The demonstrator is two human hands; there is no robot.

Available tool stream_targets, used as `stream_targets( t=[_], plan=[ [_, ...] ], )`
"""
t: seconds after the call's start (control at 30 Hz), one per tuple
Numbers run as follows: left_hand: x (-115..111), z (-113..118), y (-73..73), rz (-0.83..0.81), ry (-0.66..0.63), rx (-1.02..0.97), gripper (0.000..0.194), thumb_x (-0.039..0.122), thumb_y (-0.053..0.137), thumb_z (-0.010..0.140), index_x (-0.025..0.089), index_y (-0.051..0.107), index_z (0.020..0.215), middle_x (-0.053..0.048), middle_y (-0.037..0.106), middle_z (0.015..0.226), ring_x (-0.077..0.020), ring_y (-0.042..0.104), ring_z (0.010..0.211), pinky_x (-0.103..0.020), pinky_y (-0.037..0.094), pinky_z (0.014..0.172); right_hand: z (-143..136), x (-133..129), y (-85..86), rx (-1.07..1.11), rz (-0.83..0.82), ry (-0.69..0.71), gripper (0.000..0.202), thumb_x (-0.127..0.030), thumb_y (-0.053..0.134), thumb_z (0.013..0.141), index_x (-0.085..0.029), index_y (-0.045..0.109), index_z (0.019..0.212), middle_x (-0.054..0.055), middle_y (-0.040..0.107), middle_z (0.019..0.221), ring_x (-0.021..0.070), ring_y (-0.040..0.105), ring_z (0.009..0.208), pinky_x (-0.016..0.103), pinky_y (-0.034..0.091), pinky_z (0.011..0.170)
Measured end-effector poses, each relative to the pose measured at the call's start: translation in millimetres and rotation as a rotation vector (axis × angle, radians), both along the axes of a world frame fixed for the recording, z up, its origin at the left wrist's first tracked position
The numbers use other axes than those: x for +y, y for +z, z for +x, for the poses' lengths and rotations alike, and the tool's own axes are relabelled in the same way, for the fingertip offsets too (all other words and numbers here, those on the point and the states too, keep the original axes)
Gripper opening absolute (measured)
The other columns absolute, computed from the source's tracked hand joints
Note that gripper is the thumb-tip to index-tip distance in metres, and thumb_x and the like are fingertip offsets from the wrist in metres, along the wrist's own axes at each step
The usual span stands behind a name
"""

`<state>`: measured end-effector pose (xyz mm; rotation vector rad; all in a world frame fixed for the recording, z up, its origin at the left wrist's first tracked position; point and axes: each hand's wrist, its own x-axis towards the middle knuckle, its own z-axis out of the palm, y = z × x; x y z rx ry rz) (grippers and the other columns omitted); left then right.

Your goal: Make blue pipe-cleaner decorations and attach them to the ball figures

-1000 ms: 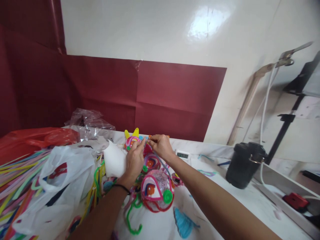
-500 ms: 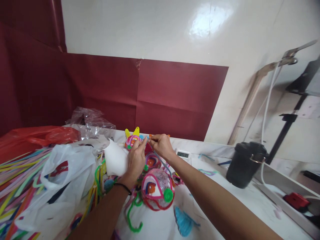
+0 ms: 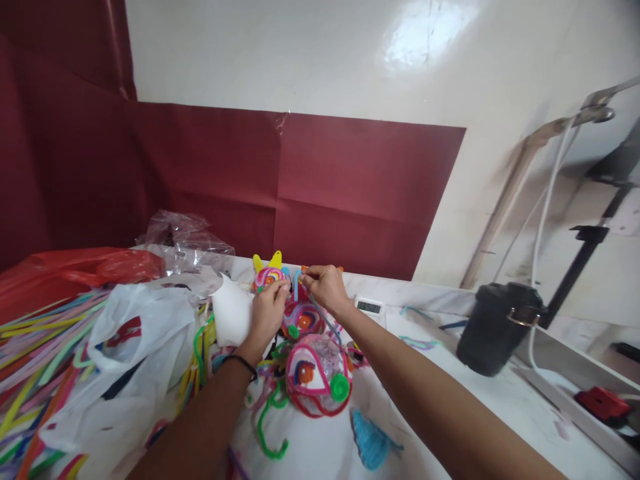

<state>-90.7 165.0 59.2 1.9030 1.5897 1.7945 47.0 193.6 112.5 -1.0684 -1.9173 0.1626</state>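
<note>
My right hand (image 3: pixel 326 288) pinches a blue pipe cleaner (image 3: pixel 296 287), whose bent end stands up left of the fingertips. A grey-blue length trails down from this hand. My left hand (image 3: pixel 270 308) is a little to the left with its fingers drawn together; what they hold, if anything, is hidden. Beneath the hands stands a ball decorated with pipe cleaners (image 3: pixel 320 375), with an orange-centred eye and a green coil. Behind it is a similar decorated ball (image 3: pixel 303 323), partly covered. Beyond my left hand a smaller ball (image 3: pixel 269 276) carries yellow ears (image 3: pixel 277 259).
On the left lie many coloured pipe cleaners (image 3: pixel 30 393), a white plastic bag (image 3: pixel 145 333) and a red bag (image 3: pixel 85 267). A white paper roll (image 3: pixel 231 312) stands beside my left wrist. Rightward are a small digital display (image 3: pixel 369 307) and a black cup (image 3: pixel 497 330). A blue leaf-like piece (image 3: pixel 371 440) lies in front.
My left hand has drawn back left and down, away from my right fingertips. The bent blue pipe cleaner shows more clearly between the hands. The view has shifted slightly.
</note>
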Motion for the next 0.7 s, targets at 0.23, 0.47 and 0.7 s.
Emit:
stream_targets(
  t=[0.23, 0.47, 0.7],
  plan=[
    [-3.9, 3.9, 6.4, -0.019, 0.02, 0.027, 0.012, 0.025, 0.059, 0.073, 0.018, 0.068, 0.07, 0.0, 0.068, 0.069, -0.015, 0.061, 0.064, -0.025, 0.047, 0.064, -5.0, 0.1, -0.8, -0.002, 0.012, 0.016, 0.017, -0.021, 0.056, 0.077, -0.018, 0.073, 0.075, 0.003, 0.071, 0.065, 0.0153, 0.062, 0.06, 0.022, 0.041, 0.057],
    [7.7, -5.2, -5.6, -0.027, 0.011, 0.015, 0.015, 0.021, 0.054, 0.077, 0.018, 0.069, 0.077, -0.001, 0.069, 0.068, -0.0137, 0.061, 0.058, -0.024, 0.047, 0.06, 2.1, 7.2, -2.0, -0.076, 0.038, 0.039, 0.014, -0.016, 0.06, 0.076, -0.02, 0.073, 0.078, 0.006, 0.074, 0.08, 0.0179, 0.065, 0.073, 0.023, 0.043, 0.065],
    [15.2, -8.0, -16.3, -0.075, 0.009, -0.016, 0.019, 0.014, 0.057, 0.073, 0.018, 0.07, 0.086, -0.004, 0.074, 0.077, -0.0173, 0.067, 0.064, -0.026, 0.051, 0.063, 5.1, 3.9, -4.0, -0.165, 0.037, 0.045, 0.017, -0.011, 0.058, 0.076, -0.019, 0.073, 0.08, 0.008, 0.074, 0.085, 0.0192, 0.066, 0.079, 0.024, 0.043, 0.071]
  ],
)
